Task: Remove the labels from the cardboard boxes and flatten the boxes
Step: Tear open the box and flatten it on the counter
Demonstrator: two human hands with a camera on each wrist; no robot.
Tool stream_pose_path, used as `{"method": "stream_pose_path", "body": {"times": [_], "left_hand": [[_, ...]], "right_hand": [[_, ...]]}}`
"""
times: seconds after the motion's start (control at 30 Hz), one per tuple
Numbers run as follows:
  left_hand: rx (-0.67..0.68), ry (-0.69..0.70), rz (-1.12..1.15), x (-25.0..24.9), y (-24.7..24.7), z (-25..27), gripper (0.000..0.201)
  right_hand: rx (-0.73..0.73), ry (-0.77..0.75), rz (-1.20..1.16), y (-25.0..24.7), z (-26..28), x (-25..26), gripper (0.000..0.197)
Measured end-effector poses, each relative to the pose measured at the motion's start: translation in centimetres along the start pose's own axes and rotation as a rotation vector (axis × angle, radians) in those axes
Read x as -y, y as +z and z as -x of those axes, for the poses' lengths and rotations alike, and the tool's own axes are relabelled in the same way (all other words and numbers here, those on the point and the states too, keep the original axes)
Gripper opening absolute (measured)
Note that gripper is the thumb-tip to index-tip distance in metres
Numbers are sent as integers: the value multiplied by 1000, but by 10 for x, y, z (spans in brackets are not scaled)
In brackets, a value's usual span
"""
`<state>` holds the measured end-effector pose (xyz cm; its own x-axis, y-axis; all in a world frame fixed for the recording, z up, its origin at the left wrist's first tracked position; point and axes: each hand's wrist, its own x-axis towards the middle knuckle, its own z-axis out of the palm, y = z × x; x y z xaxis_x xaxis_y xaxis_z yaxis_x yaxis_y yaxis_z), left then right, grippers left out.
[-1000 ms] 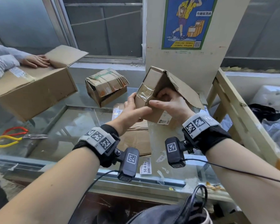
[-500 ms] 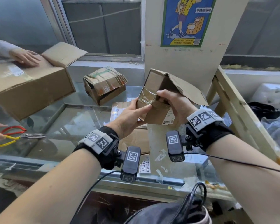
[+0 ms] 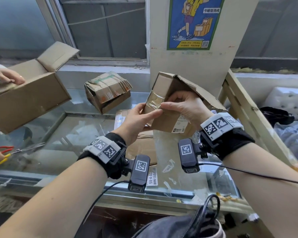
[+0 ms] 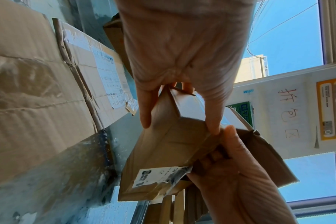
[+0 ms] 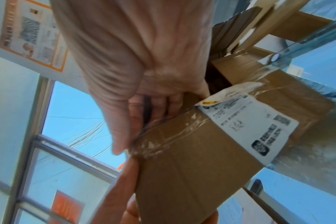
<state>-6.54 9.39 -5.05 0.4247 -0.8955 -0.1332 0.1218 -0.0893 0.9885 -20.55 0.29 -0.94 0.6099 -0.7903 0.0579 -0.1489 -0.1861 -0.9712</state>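
I hold a small brown cardboard box (image 3: 163, 86) up over the glass counter with both hands. Its top flap is torn open, and clear tape (image 3: 153, 101) wraps the near corner. A white shipping label (image 3: 179, 126) sticks to its lower side, also visible as the label (image 4: 159, 175) and the label (image 5: 249, 121). My left hand (image 3: 150, 115) grips the box's lower left edge, thumb on top. My right hand (image 3: 167, 103) grips the taped corner, thumb tip beside the left thumb and fingers curled over the edge. The box (image 4: 173, 145) fills the gap between both palms.
Another person at the left holds a large open box (image 3: 27, 100) and red-and-yellow scissors (image 3: 5, 152). A crumpled box (image 3: 107, 91) sits on the glass counter (image 3: 67, 134). Flattened cardboard (image 3: 141, 146) lies under my hands. A wooden frame (image 3: 248, 110) stands at the right, a postered pillar (image 3: 193, 62) behind.
My right hand slid from the box's side to the taped corner, thumb now meeting the left thumb. The other person took hold of the scissors and shifted the large box.
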Motion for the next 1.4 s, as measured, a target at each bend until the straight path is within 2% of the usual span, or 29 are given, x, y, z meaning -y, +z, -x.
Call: {"method": "stream_pose_path", "body": {"times": [0.1, 0.17, 0.3, 0.33, 0.43, 0.5, 0.63, 0.73, 0.8, 0.9, 1.0, 1.13, 1.2, 1.4], "left_hand": [[62, -26, -81, -2, -1, 1, 32], [105, -43, -104, -9, -3, 1, 28], [140, -46, -42, -27, -9, -5, 41], [133, -63, -45, -28, -8, -6, 39], [57, -112, -67, -23, -7, -8, 17], [8, -117, -86, -18, -5, -7, 14], [-144, -31, -116, -11, -3, -9, 24], [-262, 33, -136, -9, -2, -11, 43], [-310, 55, -142, -5, -2, -11, 49], [-385, 96, -152, -1, -4, -13, 56], [-402, 114, -145, 0, -5, -12, 58], [-423, 128, -162, -3, -2, -11, 70], [-448, 130, -179, -3, 1, -10, 69], [-469, 119, -242, -2, 6, -12, 64]], "right_hand": [[11, -37, 94, -1, 0, 3, 21], [78, -33, 183, -3, 1, 5, 23], [229, -14, 330, -1, 3, 8, 19], [252, -10, 358, 0, 4, 9, 17], [284, 0, 443, 3, 4, 10, 14], [278, 9, 476, 6, 5, 9, 13], [220, 10, 504, 15, 4, 7, 16], [198, -42, 584, 23, 3, 6, 26], [213, -71, 621, 27, 2, 5, 30], [188, -88, 605, 27, 1, 4, 24], [134, -96, 533, 24, 0, 4, 14], [39, -103, 597, 25, 0, 7, 22], [20, -103, 619, 23, 1, 9, 24], [97, -92, 673, 22, 1, 12, 14]]}}
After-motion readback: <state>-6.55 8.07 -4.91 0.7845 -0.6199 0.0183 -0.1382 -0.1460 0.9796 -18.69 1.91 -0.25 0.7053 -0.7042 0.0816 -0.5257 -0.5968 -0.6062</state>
